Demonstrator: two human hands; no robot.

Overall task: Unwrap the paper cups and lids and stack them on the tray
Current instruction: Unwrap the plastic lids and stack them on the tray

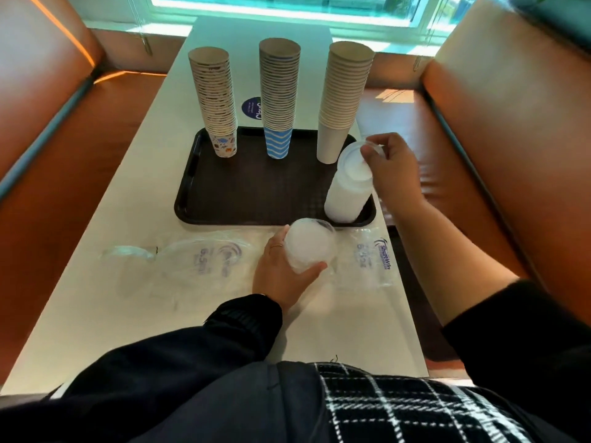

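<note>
While three tall cup stacks [277, 97] stand on the dark tray [249, 199], the right hand [391, 164] pinches a lid [372, 148] above the lid stack [350, 190]; the left hand [281, 270] grips more lids [309, 249] beside wrappers [371, 260] printed "ShureWin" and "6.5oz".

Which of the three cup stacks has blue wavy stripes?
The middle cup stack on the tray; the left stack shows small printed pictures, the right stack is plain white.

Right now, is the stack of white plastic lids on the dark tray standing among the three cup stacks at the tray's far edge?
No, the stack of white plastic lids stands at the near right corner of the dark tray, nearer than the cup stacks.
</note>
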